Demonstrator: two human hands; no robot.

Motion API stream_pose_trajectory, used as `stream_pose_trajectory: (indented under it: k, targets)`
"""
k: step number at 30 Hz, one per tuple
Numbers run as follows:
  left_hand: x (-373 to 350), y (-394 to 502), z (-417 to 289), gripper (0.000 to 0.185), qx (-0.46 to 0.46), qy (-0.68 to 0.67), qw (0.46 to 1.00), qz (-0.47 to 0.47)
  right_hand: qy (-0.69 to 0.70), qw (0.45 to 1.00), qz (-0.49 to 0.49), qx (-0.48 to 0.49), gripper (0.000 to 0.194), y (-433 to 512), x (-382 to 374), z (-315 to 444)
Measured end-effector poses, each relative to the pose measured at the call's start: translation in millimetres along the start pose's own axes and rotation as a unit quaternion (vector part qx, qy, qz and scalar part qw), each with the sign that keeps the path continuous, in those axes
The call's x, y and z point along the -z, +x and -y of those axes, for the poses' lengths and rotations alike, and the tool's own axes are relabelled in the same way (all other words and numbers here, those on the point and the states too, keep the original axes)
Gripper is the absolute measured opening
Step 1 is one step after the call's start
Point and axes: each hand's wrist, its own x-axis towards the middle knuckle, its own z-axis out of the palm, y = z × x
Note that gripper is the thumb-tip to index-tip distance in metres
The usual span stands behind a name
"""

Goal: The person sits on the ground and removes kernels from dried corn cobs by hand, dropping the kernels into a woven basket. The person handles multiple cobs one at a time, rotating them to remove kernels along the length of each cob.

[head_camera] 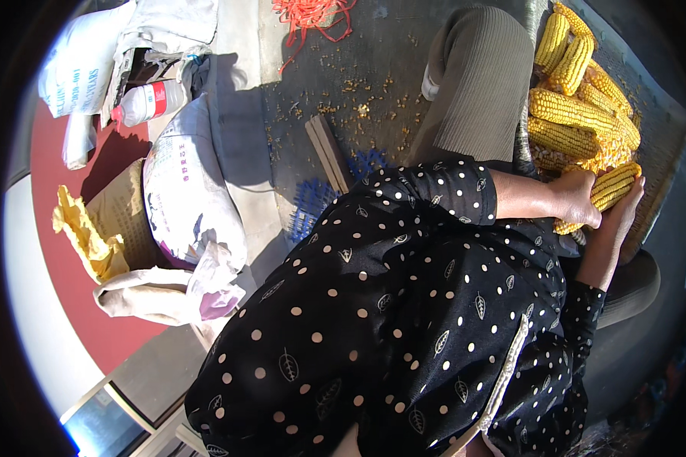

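Note:
My left hand (574,195) is closed around an ear of yellow corn (616,185) over the near end of a woven basket (654,197). My right hand (624,203) supports the ear from the other side, palm against it. More kernels show below my left fist; whether they belong to the same ear cannot be told. Several full ears of corn (574,111) lie heaped in the basket just beyond my hands, with loose kernels among them. The basket stands between my knees.
Loose kernels (363,108) and red plastic strapping (311,14) lie on the floor. A wooden piece (327,151) rests by blue plastic mesh (308,208). Stuffed white sacks (191,183) and a clear bottle (151,104) with a red label are at the left.

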Motion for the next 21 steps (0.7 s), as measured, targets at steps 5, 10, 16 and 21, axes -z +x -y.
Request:
stream_pose_trajectory:
  k: [5,10,16,21]
  targets:
    - [6,6,4,0.047,0.021,-0.128,0.99,0.053,0.116,0.99,0.071,0.017,0.056,-5,8,-12]
    - [12,1,-1,0.047,0.015,-0.086,0.994,0.066,0.106,0.992,0.051,0.047,0.043,-5,12,-16]
    - [14,-6,-9,0.045,-0.012,0.015,0.998,0.053,0.017,0.997,-0.069,0.043,0.05,-11,-1,-10]
    - [16,-4,-8,0.053,0.009,-0.02,0.996,0.087,0.09,0.995,-0.015,0.035,0.044,-16,-9,-8]
